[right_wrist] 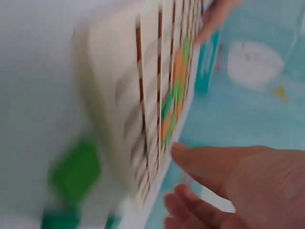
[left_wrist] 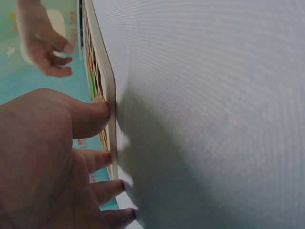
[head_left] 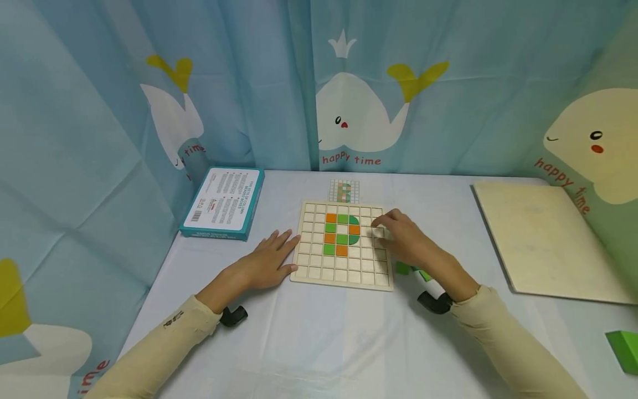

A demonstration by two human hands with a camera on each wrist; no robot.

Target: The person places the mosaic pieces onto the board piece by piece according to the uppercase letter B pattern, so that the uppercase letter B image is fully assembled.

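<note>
A square wooden grid board (head_left: 369, 280) lies on the white table, with orange and green square tiles (head_left: 330, 228) and dark green rounded pieces (head_left: 354, 239) set in its cells. My left hand (head_left: 269, 263) rests with spread fingers at the board's left side; in the left wrist view its thumb (left_wrist: 93, 117) touches the edge. Over the right part of the board hovers my right hand (head_left: 405, 239), thumb and fingers apart. Nothing shows between them in the right wrist view, where the hand (right_wrist: 252, 183) is beside the board. Loose green pieces (head_left: 402, 268) lie below it, partly hidden.
Behind the board lies a small pattern card (head_left: 344, 185), partly covered by it. A teal and white box (head_left: 221, 199) sits at the back left. To the right are a large pale wooden panel (head_left: 543, 238) and a green block (head_left: 623, 350). Blue whale-print curtains (head_left: 279, 83) enclose the table.
</note>
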